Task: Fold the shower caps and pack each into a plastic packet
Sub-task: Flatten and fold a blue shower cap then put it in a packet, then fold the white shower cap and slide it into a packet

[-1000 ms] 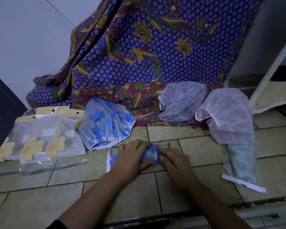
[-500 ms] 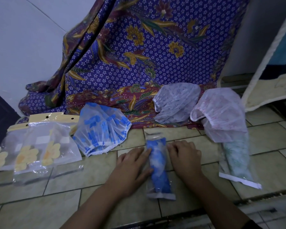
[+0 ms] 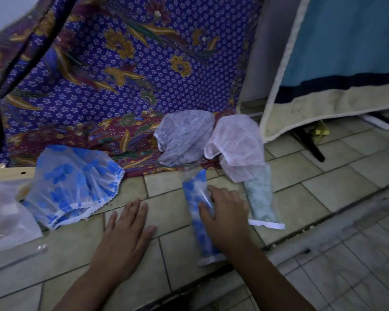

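Pale tiled floor (image 3: 323,187) is seen across the foreground, backed by a purple flowered cloth (image 3: 121,75) that is draped down onto it. The left hand (image 3: 126,232) is laid flat on a bare tile, its grip spread, with nothing held. The right hand (image 3: 225,216) is rested on the blue packed packet (image 3: 194,194), which is laid lengthwise on the floor; the thumb is placed across the plastic and the grip is loosely spread over its right edge. Just to the right, a green packed packet (image 3: 259,198) is seen, its upper end covered by a pink shower cap (image 3: 236,142). A white shower cap (image 3: 184,135) is set beside the pink 1, on the cloth's edge. A blue flowered shower cap (image 3: 72,182) is spread at the left, near a stack of clear empty packets (image 3: 7,216).
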